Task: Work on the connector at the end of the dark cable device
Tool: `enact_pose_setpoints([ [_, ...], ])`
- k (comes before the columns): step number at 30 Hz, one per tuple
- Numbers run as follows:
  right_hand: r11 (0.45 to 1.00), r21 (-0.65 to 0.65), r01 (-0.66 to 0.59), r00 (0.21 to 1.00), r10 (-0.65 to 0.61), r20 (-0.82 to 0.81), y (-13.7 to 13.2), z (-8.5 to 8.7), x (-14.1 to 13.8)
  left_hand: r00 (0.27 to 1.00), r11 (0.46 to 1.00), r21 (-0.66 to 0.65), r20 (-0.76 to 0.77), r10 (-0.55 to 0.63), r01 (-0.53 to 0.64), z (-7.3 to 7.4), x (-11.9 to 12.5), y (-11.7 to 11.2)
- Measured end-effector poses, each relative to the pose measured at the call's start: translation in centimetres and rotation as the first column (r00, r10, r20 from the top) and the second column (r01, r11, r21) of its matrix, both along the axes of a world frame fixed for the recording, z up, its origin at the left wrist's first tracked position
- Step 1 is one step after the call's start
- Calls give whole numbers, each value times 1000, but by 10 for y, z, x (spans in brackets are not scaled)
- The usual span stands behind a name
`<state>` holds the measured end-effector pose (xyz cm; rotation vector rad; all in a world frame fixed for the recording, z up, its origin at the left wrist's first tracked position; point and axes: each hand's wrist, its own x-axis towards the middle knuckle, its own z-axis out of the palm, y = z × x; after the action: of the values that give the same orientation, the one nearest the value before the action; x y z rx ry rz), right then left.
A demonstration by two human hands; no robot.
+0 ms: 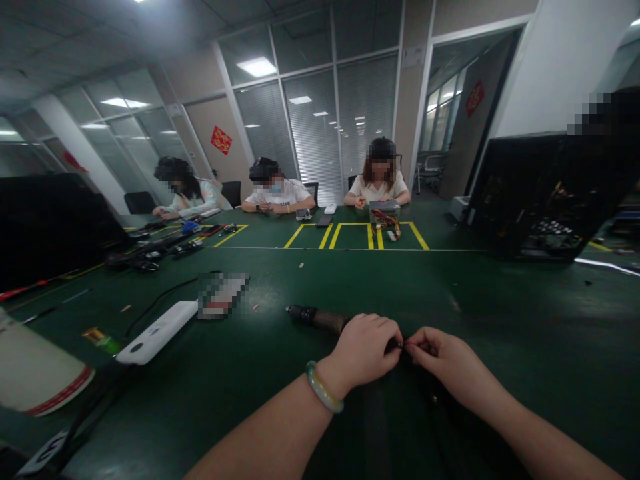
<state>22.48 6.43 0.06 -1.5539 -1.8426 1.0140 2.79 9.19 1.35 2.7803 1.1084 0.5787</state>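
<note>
Nearest, well left of the dark tool [326, 321]: a pale cup [37, 363] with a red band; contents not visible. The tool lies on the green table [240, 363], long axis running left to right, narrow tip pointing left and slightly away. The left hand [367, 348] is clasped over its rear section. The right hand [447, 360], just beside, is pinched; the gripped item is too small to identify. Beyond the tool, to the right: a black computer case [500, 193], with indistinct parts inside. Farthest, beyond and left: a red wall sign [221, 141], characters illegible.

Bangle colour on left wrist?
The bangle is pale green with a yellowish patch; shows in the head view.
</note>
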Motion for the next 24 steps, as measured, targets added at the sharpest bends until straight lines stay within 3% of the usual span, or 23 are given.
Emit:
enact_pose_setpoints([
  [24, 1000, 2, -2, 1000, 2, 5, 0, 0, 1, 1000, 1000, -7, 30, -9, 9, 1, 0, -1],
])
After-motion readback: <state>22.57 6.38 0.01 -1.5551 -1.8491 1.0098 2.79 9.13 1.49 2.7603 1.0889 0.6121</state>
